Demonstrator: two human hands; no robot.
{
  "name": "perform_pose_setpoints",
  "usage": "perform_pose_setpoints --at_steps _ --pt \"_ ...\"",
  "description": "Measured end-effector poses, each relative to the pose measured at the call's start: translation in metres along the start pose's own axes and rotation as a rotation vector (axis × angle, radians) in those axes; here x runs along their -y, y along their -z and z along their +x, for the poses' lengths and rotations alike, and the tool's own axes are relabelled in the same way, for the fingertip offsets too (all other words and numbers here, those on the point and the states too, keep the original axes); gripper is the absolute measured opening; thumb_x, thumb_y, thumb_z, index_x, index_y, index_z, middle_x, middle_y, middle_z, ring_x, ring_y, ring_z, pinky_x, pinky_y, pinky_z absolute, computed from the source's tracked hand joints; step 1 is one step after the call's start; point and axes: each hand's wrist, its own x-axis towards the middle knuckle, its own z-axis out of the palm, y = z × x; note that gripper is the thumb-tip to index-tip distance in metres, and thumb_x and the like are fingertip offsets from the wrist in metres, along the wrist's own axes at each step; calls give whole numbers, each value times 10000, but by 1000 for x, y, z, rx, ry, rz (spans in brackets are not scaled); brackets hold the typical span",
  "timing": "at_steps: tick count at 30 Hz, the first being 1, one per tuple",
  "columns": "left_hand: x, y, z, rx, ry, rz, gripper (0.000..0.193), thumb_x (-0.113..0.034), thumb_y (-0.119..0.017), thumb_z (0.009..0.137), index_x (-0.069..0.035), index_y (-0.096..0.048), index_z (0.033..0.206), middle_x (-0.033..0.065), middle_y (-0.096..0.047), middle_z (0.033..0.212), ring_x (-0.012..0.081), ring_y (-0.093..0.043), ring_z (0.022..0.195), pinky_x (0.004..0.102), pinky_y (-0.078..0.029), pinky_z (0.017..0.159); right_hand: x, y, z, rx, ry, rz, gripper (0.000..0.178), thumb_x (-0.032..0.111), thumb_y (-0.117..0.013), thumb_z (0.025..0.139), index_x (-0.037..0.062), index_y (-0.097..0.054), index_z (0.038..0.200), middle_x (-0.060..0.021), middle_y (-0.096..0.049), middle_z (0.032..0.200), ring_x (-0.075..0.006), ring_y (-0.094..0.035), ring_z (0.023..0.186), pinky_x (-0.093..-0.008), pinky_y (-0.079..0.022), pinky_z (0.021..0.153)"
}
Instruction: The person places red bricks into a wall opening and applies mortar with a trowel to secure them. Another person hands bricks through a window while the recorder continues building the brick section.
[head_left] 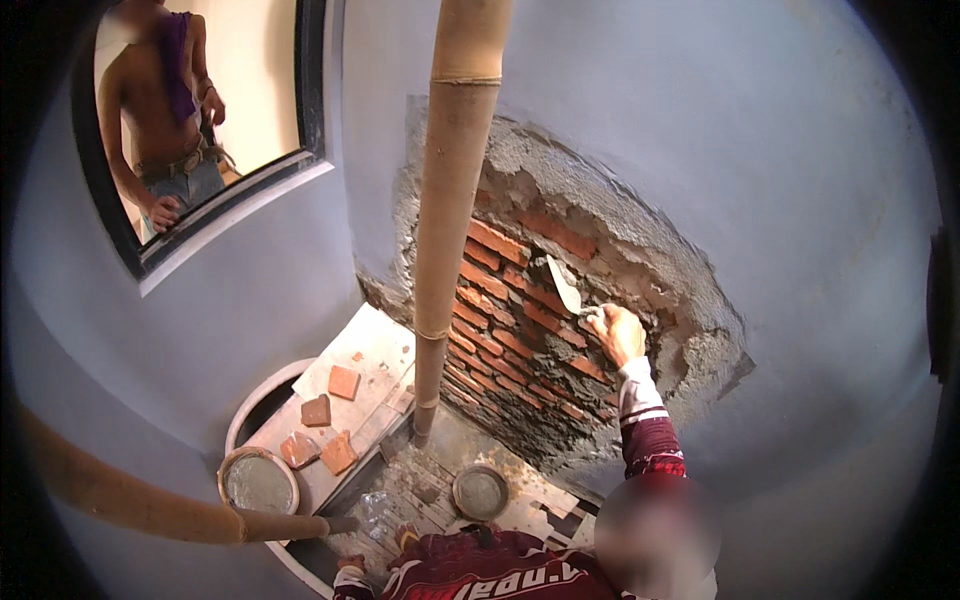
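My right hand [620,335] is closed round the handle of a trowel [564,288], its pale blade held close against the exposed brickwork [500,290]. Rough grey mortar [640,225] rings this patch, and some fills the joints between the bricks. Low at the bottom edge, only a small part of my left hand [350,563] shows past its dark sleeve; its fingers are too small and hidden to read. Closest to that hand are the wooden boards [425,500] and a clear plastic bag [375,512].
An upright bamboo pole [455,170] crosses before the wall; another pole [180,515] slants in at lower left. Round tubs of grey mix [480,492] [258,482] stand below. Broken bricks [343,382] lie on a pale board [370,350]. Another person [160,90] stands beyond the window opening.
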Motion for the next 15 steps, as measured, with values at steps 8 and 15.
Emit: perform_pose_setpoints --at_steps 8,15 --pt "4 -20 42 254 -398 794 466 -450 -680 774 -192 -631 1159 103 -645 1206 296 -604 1153 448 -509 913 29 41 -16 -22 243 -24 300 322 -735 794 96 -668 980 -101 -612 823 -315 -645 770 -442 -500 652" --pt "9 -17 56 179 -179 -4 389 -320 -669 802 -87 -664 1114 148 -692 1081 307 -647 1056 422 -509 897 30 53 21 479 132 660 300 268 -744 805 42 -721 1001 -83 -719 853 -145 -656 765 -316 -504 715"
